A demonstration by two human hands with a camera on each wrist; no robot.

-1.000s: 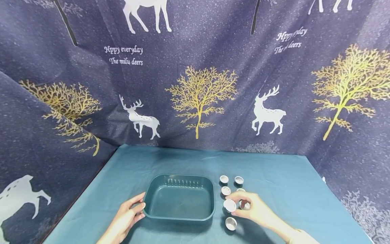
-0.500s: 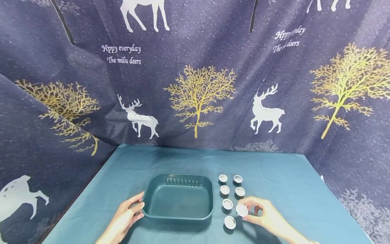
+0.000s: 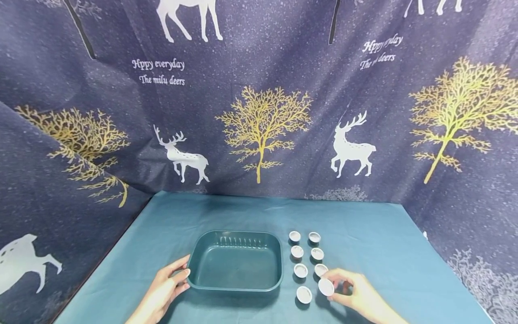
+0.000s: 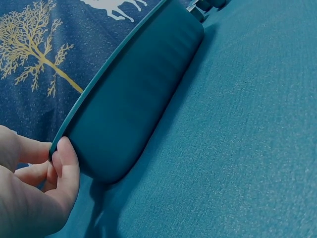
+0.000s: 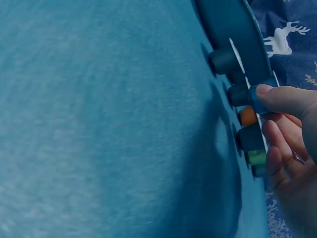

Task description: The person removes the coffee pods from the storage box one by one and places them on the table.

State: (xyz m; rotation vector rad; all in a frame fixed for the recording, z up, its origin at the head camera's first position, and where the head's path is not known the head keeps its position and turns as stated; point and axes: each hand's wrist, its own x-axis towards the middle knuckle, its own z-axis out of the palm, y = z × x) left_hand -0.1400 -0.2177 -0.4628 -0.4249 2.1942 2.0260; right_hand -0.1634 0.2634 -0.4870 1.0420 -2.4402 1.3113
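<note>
In the head view my right hand (image 3: pixel 350 290) pinches a coffee capsule (image 3: pixel 326 287), its pale lid facing up, at the front of the right-hand column. The right wrist view shows its blue body (image 5: pixel 256 100) between thumb and fingers. Just behind it, another capsule (image 3: pixel 321 270) is partly overlapped by the fingers. To its left stands the front capsule (image 3: pixel 304 295) of the other column. My left hand (image 3: pixel 166 283) holds the left edge of a dark teal rectangular bin (image 3: pixel 234 290). The left wrist view has its fingertips curled at the bin's rim (image 4: pixel 94 82).
Several more capsules stand lid-up in two columns right of the bin, among them a back left one (image 3: pixel 294 236) and a back right one (image 3: pixel 314 238). Orange (image 5: pixel 248 116) and green (image 5: pixel 257 157) capsule bodies show. A printed curtain (image 3: pixel 259 67) hangs behind the teal tablecloth (image 3: pixel 364 238).
My right hand has moved from the left column rightward and toward the front, with a capsule in its fingers. The left hand stays at the bin; the head view has shifted slightly.
</note>
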